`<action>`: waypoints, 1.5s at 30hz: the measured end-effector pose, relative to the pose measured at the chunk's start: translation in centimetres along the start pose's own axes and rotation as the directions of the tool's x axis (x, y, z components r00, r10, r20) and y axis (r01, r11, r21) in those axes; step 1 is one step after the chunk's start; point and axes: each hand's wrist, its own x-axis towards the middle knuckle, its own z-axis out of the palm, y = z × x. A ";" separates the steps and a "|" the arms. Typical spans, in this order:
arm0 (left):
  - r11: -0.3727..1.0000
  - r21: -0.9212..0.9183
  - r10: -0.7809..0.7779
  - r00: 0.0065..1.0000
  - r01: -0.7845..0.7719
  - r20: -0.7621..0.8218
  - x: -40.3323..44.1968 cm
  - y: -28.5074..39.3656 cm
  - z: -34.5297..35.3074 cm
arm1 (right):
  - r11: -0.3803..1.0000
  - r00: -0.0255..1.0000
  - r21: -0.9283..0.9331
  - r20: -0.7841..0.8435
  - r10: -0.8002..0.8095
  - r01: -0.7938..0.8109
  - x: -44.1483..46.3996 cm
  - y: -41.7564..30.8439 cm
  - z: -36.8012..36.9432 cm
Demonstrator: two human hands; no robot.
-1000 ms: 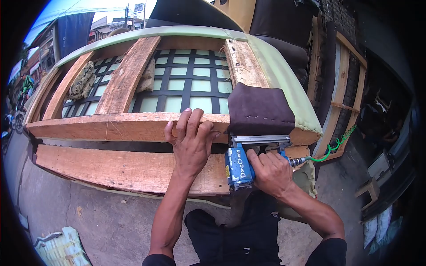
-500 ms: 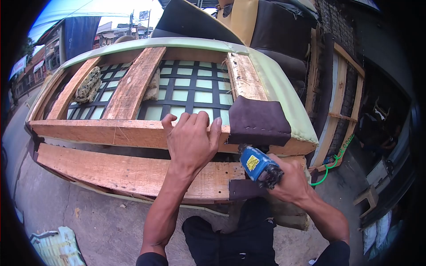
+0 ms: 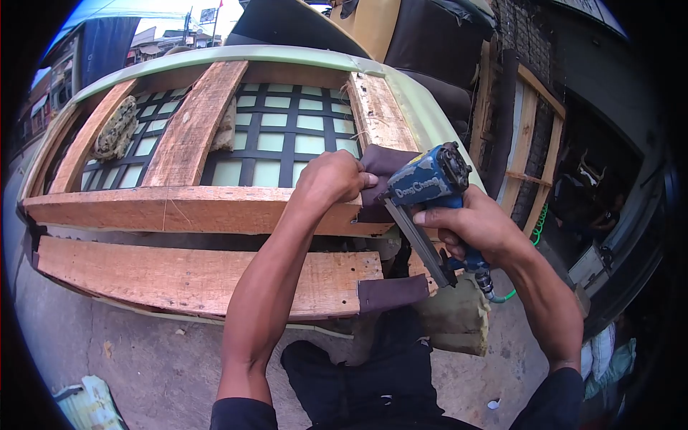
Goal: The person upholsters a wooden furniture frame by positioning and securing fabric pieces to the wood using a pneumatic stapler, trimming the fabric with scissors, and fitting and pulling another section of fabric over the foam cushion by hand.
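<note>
A blue staple gun point(image 3: 424, 175) is in my right hand point(image 3: 476, 223), its nose against the dark purple fabric flap point(image 3: 383, 161) on the wooden frame's front rail point(image 3: 158, 208). My left hand point(image 3: 333, 178) pinches the left edge of that flap, with the thumb on the fabric. Black webbing point(image 3: 290, 140) crosses the frame over pale green foam. Below, a second wooden rail point(image 3: 193, 276) bears another dark purple fabric piece point(image 3: 393, 292) near its right end. The part of the flap behind the gun is hidden.
A green coiled hose point(image 3: 540, 223) runs at the right of the frame. More wooden frames point(image 3: 527, 136) lean at the right. Dark upholstered pieces point(image 3: 430, 46) stand behind. A foam scrap point(image 3: 93, 405) lies on the floor at the lower left. A person sits in the shade at the far right.
My left hand has moved right from the rail onto the flap and closed on its edge. The staple gun has risen from below the rail to the flap and turned, its magazine now slanting down.
</note>
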 end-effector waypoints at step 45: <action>0.983 0.177 0.079 0.989 -0.055 -0.128 -0.7 -1.0 0.3 | 0.985 0.953 -0.143 -0.299 0.053 -0.100 -3.8 81.4 10.3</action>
